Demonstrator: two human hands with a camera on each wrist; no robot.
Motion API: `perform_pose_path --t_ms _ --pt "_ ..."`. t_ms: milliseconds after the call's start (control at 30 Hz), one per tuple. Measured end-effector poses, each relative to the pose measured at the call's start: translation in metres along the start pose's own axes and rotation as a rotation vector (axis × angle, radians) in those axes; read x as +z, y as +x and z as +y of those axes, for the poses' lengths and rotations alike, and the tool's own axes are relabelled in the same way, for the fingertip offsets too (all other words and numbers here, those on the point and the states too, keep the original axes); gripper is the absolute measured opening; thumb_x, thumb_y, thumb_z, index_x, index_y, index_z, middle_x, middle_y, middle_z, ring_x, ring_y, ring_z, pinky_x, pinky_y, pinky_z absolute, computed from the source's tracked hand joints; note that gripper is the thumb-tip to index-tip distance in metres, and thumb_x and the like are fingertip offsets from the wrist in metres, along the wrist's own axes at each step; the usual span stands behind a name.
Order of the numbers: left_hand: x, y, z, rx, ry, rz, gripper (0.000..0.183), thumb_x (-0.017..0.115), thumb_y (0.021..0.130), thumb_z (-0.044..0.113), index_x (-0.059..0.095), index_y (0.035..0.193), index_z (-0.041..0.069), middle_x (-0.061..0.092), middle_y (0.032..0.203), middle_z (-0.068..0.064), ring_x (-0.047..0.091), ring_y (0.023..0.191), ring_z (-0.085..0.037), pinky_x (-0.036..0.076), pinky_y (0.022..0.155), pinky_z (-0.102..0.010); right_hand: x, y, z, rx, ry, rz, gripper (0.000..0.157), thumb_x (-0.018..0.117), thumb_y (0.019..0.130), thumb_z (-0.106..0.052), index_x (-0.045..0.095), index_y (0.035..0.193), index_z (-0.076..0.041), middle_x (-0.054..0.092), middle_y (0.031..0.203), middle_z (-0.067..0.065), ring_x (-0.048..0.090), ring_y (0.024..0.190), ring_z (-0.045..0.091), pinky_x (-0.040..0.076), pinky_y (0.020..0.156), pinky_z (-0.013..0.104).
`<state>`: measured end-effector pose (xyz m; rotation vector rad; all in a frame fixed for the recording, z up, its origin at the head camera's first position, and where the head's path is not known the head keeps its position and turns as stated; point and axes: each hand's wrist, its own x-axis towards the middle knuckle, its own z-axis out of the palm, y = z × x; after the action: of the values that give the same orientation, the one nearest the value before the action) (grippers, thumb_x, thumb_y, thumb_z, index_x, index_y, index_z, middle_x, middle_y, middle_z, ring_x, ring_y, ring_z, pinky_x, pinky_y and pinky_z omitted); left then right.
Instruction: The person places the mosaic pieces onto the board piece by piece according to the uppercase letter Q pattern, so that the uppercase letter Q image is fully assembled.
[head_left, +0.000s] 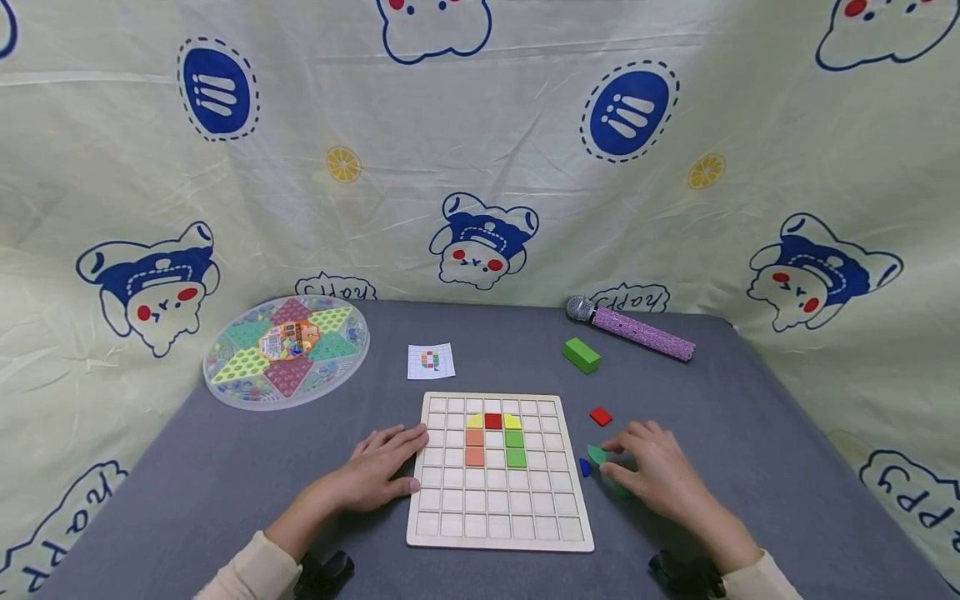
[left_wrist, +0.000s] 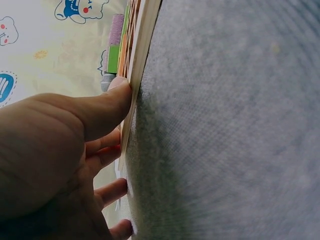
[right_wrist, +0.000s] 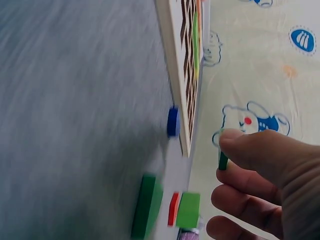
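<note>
A wooden grid board [head_left: 450,529] lies flat on the grey table, with yellow, red, orange and green pieces in its upper cells. At its left edge, my left hand [head_left: 378,469] rests with thumb and fingertips touching the rim; in the left wrist view the thumb [left_wrist: 107,107] lies against the board's side. My right hand [head_left: 663,471], just right of the board, pinches a small green piece [right_wrist: 223,160] between thumb and index finger, off the table. Below it another green piece [right_wrist: 145,207] lies on the table, mostly hidden by the hand in the head view. A blue piece [head_left: 585,467] sits beside the board's right edge.
A red square piece [head_left: 601,416] and a green block [head_left: 581,354] lie to the right. Behind them is a purple glittery microphone [head_left: 641,332]. A small pattern card [head_left: 420,367] lies beyond the board, and a round star-patterned game board [head_left: 225,333] at the back left.
</note>
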<state>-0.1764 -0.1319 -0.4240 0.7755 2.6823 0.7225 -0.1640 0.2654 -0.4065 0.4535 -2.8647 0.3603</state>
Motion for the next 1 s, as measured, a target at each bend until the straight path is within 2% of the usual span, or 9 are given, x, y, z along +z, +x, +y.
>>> perform_pose_path --t_ms 233,500,800,1000 --pt "-0.001 0.000 0.000 0.007 -0.001 0.001 0.064 0.055 0.094 0.033 0.030 0.149 0.012 0.028 0.156 -0.006 0.020 0.143 -0.037 0.014 0.107 -0.067 0.007 0.006 -0.018 -0.055 0.027 0.019 0.020 0.080 0.073 -0.025 0.072 0.089 -0.017 0.059 0.085 -0.008 0.047 0.085 0.012 0.037 0.079 0.038" --pt "-0.001 0.000 0.000 0.007 -0.003 0.000 0.064 0.055 0.094 0.033 0.030 0.149 0.012 0.028 0.156 -0.006 0.020 0.143 -0.037 0.013 0.108 -0.067 0.017 0.010 -0.035 -0.140 0.018 0.026 0.020 0.081 0.072 -0.025 0.072 0.089 -0.019 0.057 0.083 -0.010 0.046 0.086 0.008 0.037 0.076 0.034" --pt "-0.002 -0.001 0.002 0.009 -0.008 -0.005 0.064 0.055 0.094 0.033 0.030 0.149 0.011 0.027 0.156 -0.007 0.019 0.143 -0.038 0.013 0.108 -0.067 0.026 0.014 -0.051 -0.217 0.027 -0.005 0.020 0.078 0.075 -0.029 0.072 0.091 -0.018 0.061 0.089 -0.010 0.047 0.087 0.009 0.039 0.083 0.036" --pt "-0.002 -0.001 0.001 0.009 -0.013 -0.008 0.064 0.055 0.095 0.033 0.029 0.149 0.011 0.027 0.156 -0.007 0.019 0.144 -0.038 0.012 0.108 -0.067 0.031 0.019 -0.063 -0.257 0.054 -0.025 0.020 0.079 0.074 -0.029 0.072 0.090 -0.018 0.059 0.085 -0.010 0.044 0.084 0.006 0.033 0.074 0.027"
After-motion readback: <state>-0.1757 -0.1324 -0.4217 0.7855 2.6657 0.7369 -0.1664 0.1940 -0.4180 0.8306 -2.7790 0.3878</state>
